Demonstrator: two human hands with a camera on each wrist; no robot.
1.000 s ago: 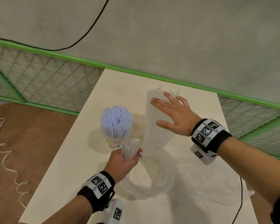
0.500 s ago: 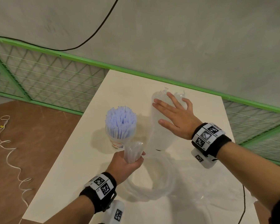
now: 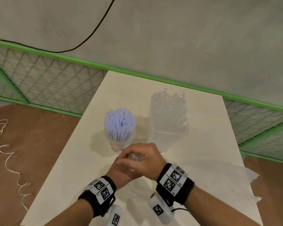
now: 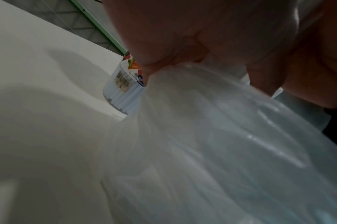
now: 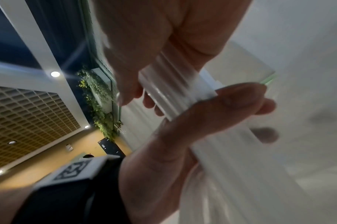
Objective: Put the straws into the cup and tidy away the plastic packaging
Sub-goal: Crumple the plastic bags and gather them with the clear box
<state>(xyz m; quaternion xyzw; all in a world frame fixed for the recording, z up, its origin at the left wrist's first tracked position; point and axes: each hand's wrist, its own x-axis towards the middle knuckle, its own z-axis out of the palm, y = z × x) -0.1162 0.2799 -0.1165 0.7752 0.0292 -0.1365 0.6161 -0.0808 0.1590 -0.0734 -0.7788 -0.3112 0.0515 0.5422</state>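
Observation:
A clear cup (image 3: 117, 145) packed with pale blue straws (image 3: 119, 123) stands upright at the table's middle left; its printed base shows in the left wrist view (image 4: 123, 84). My left hand (image 3: 121, 170) grips the bunched neck of a clear plastic bag (image 3: 135, 157) just in front of the cup. My right hand (image 3: 148, 158) lies over it, fingers curled round the same bunch (image 5: 171, 92). The rest of the bag (image 4: 221, 144) trails down to the table. A second flat clear wrapper (image 3: 168, 118) lies to the right of the cup.
The cream table (image 3: 206, 144) ends at a green-framed mesh fence (image 3: 137, 75) along the grey wall. Loose clear film (image 3: 250, 176) overhangs the table's right edge. A white cord (image 3: 8, 160) lies on the brown floor at the left.
My right hand has left the flat wrapper at the back and come down onto the bunched bag in my left hand. The wrapper stays where it lay.

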